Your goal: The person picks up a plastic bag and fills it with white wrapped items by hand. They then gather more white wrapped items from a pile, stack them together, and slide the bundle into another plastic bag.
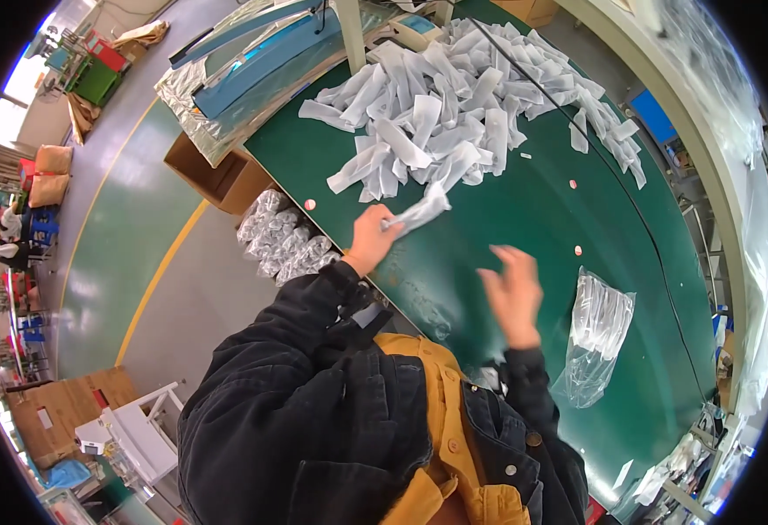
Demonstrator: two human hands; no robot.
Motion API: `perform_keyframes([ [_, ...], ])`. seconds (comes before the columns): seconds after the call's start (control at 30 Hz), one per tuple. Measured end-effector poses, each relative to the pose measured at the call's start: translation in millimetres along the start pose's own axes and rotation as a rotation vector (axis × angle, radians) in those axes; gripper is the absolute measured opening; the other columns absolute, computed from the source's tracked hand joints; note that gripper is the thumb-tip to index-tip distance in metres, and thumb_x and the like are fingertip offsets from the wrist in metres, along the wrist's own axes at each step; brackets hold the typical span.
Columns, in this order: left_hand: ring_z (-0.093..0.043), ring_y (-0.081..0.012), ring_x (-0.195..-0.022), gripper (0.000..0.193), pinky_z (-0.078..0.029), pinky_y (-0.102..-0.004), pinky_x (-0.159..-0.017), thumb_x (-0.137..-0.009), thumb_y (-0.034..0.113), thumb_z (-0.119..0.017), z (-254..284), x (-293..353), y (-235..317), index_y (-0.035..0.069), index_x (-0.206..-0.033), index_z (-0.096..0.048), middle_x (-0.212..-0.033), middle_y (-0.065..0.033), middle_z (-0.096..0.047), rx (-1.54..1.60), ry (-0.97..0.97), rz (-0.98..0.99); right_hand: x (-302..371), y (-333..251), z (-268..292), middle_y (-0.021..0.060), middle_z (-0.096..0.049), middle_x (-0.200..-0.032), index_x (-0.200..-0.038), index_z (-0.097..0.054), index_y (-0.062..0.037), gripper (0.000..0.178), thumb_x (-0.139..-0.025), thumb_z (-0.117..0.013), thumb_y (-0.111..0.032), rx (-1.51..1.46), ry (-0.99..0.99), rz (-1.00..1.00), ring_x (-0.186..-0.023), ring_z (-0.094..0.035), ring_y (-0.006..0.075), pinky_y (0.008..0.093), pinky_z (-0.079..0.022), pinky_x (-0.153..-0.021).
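Observation:
My left hand [371,238] is closed on one end of a slim, white, plastic-wrapped piece [423,211]. Its other end reaches toward a large heap of similar wrapped pieces [441,96] on the far side of the green table [541,206]. Over the table to the right, my right hand [513,296] is slightly blurred, with thumb and fingers apart and nothing in it. Beyond that hand lies a clear plastic bag [601,328] with several slim white pieces side by side in it. What is inside the wrapping cannot be made out.
Left of the table are an open cardboard box [217,173] and a pile of clear-bagged bundles [283,236]. A blue-armed machine [252,66] stands at the far left. One black cable [607,162] crosses the table's right side. Small round stickers [578,251] dot the surface.

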State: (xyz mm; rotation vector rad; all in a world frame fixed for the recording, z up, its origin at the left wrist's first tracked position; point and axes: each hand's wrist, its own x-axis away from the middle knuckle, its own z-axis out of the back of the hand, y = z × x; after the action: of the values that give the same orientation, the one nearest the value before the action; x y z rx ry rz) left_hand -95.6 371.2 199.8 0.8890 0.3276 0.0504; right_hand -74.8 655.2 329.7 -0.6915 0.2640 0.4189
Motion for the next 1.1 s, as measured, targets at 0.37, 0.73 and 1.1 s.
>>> perform_keyframes([
  [0.37, -0.063, -0.0135, -0.081, 0.013, -0.051, -0.0323, -0.067, -0.089, 0.011, -0.068, 29.7, -18.9, 21.0, 0.002, -0.094, -0.059, -0.09, -0.0087, -0.065, 0.688, -0.242, 0.302, -59.3, -22.4, -132.8, 0.0062, -0.068, -0.112, -0.118, -0.058, -0.0099, 0.03, -0.089, -0.065, -0.013, 0.021, -0.312, 0.179, -0.081, -0.066, 0.0266, 0.0371, -0.052, -0.067],
  [0.73, -0.056, -0.0356, -0.109, 0.038, -0.05, -0.0406, -0.084, -0.081, 0.01, -0.073, 62.3, -89.1, -87.7, 0.008, -0.116, -0.059, -0.126, -0.0145, -0.055, -0.401, 0.061, -0.164, -33.6, 25.1, -111.2, 0.0049, -0.07, -0.096, -0.1, -0.061, -0.0034, 0.008, -0.098, -0.054, -0.006, -0.788, 0.118, -0.773, -0.06, -0.047, 0.0039, 0.0194, -0.038, -0.054],
  [1.1, -0.065, -0.0183, -0.061, 0.03, -0.051, -0.0321, -0.059, -0.088, 0.001, -0.059, 80.8, -41.5, -42.9, 0.009, -0.117, -0.059, -0.075, -0.0116, -0.063, 0.099, 0.037, 0.048, 23.7, 55.0, -86.3, 0.0082, -0.06, -0.107, -0.106, -0.063, -0.0056, 0.018, -0.088, -0.065, -0.005, -0.211, 0.198, -0.588, -0.066, -0.057, 0.0125, 0.0281, -0.05, -0.059],
])
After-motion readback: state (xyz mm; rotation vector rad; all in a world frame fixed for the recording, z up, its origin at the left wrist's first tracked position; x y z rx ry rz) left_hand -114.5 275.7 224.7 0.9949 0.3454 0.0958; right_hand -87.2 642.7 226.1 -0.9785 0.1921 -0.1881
